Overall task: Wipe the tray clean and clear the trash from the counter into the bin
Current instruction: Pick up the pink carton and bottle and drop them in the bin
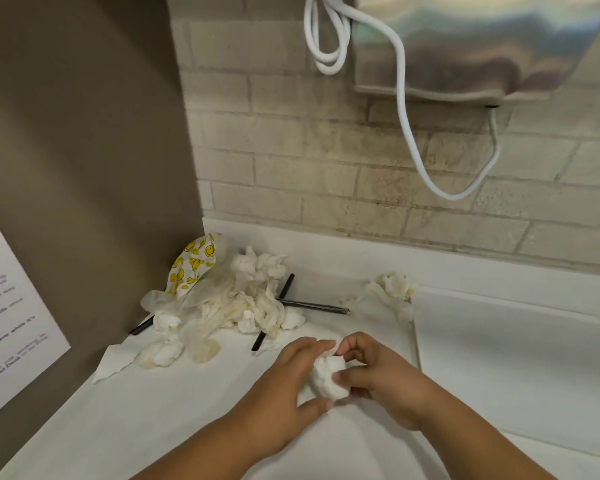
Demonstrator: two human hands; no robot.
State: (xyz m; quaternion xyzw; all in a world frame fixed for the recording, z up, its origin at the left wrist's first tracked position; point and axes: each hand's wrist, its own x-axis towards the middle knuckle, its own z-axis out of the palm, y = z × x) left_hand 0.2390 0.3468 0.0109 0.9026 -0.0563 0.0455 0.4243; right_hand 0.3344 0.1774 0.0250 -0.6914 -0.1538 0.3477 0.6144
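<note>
Two hands on one tissue wad
Left hand [284, 386] and right hand [378, 382] meet low over the surface [174, 410], fingers clamped around a tissue wad [328, 377].

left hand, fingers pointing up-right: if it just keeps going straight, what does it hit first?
The left hand already touches the crumpled tissue ball, held with the right hand. Past that, probably bare counter, then the small tissue wad near the wall; depth is unclear.

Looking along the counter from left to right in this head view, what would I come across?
Printed sheet on the brown panel → torn white paper scrap → heap of crumpled stained tissues with a smiley-face wrapper → black straws → tissue wad held in both hands → small crumpled tissue → white tray.
</note>
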